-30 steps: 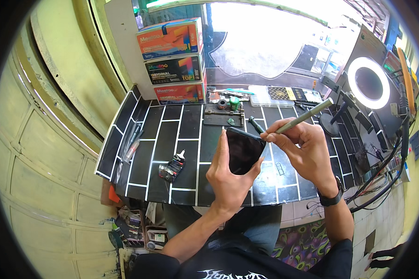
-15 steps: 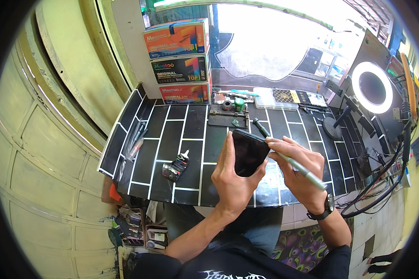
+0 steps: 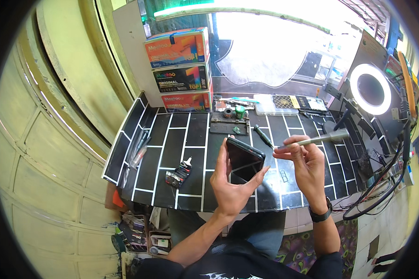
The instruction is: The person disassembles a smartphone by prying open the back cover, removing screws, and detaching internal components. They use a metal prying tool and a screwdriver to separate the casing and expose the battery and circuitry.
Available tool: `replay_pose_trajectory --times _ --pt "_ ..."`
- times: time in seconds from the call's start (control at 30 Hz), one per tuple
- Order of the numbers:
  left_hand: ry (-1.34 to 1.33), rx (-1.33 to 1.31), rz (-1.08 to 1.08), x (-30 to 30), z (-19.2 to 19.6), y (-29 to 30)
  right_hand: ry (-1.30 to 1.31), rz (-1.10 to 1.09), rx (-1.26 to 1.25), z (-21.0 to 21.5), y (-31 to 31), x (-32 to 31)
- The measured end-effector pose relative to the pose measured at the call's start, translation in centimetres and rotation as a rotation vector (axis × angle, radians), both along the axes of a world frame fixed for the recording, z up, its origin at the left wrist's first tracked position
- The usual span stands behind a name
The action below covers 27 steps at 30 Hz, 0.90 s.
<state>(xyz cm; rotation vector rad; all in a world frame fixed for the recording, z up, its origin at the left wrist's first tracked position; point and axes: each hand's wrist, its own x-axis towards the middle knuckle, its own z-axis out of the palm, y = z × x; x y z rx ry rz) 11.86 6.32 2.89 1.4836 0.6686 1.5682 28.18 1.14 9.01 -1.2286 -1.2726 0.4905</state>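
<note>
My left hand (image 3: 230, 194) grips a dark smartphone (image 3: 245, 160) by its side edges, tilted above the bench, its black glass reflecting light. To its right, apart from the phone, my right hand (image 3: 311, 169) pinches a slim grey-green pen-like tool (image 3: 331, 137). The tool lies almost level, its wider end pointing right; its tip near my fingers is too blurred to make out. Just beyond the phone lies a dark screwdriver (image 3: 263, 136). A small rectangular outline piece (image 3: 284, 176) rests on the bench below my right hand.
A black brick-patterned bench (image 3: 198, 158) carries a small bottle with a white nozzle (image 3: 181, 172), a parts tray (image 3: 224, 126), a green jar (image 3: 239, 110) and a clear plastic case (image 3: 270, 106). Boxes (image 3: 179, 79) are stacked back left. A ring light (image 3: 370, 89) and cables (image 3: 375, 204) stand right.
My right hand has drawn back from the phone's top corner, and the tool has swung from sloping down to nearly level. The phone has tipped, showing more of its edge.
</note>
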Motion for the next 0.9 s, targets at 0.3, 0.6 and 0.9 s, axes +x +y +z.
replay_pose_trajectory --times 0.3,0.6,0.9 --pt "-0.227 -0.156 -0.198 -1.3 -1.0 0.7 -0.877 -0.456 -0.787 -5.1 1.4 8.1" --pt "-0.281 -0.208 -0.231 -1.3 -0.8 0.5 -1.029 -0.509 -0.777 -5.0 1.4 8.6" --pt "-0.471 -0.34 -0.483 -1.9 -0.6 0.6 0.105 0.62 -0.424 -2.5 0.6 0.9"
